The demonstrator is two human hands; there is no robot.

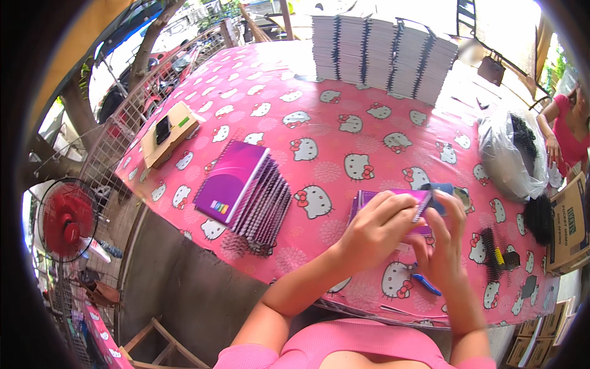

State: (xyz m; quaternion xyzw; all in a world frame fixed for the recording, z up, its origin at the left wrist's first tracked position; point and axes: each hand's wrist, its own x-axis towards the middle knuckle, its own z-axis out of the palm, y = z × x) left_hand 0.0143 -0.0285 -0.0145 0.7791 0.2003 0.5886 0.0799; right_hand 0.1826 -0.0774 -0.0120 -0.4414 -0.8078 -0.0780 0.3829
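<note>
My left hand (382,227) closes around a small purple notebook (420,198), holding it tilted up off the table. At the notebook's right edge, where a dark coil binding shows, the curled fingers and thumb of my right hand (447,240) grip; they partly hide that edge. Another purple notebook (362,199) lies beneath my left hand. Just beyond my right fingers is a dark blue flat piece (440,189), partly covered. Blue-handled pliers (426,284) rest on the table below my hands.
Purple coil-bound notebooks (236,190) are stacked at left, near a phone (163,130) on cardboard (175,138). Tall white book stacks (381,58) stand at the back. At right are a plastic bag (510,154), black coils (491,255), a carton (568,227) and another person (568,126).
</note>
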